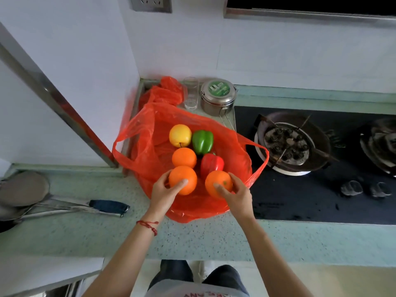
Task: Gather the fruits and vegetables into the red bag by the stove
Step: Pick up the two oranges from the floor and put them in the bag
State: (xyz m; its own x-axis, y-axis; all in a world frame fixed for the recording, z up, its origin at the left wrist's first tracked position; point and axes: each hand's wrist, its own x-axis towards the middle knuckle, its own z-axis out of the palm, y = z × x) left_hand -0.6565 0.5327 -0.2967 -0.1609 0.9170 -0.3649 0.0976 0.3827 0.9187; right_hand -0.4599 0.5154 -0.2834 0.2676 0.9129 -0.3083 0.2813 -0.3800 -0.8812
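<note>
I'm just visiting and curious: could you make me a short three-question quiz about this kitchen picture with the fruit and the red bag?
1. True or false: each hand holds an orange over the red bag.
2. How many pieces of produce lie in the bag apart from the two held ones?
3. Which thing stands right beside the steel lunch tin? A) a clear glass B) a kettle C) a plate

Key
1. True: the left hand grips one orange, the right hand the other orange.
2. Four: yellow apple, green pepper, a third orange, red pepper.
3. A, the clear glass.
</note>
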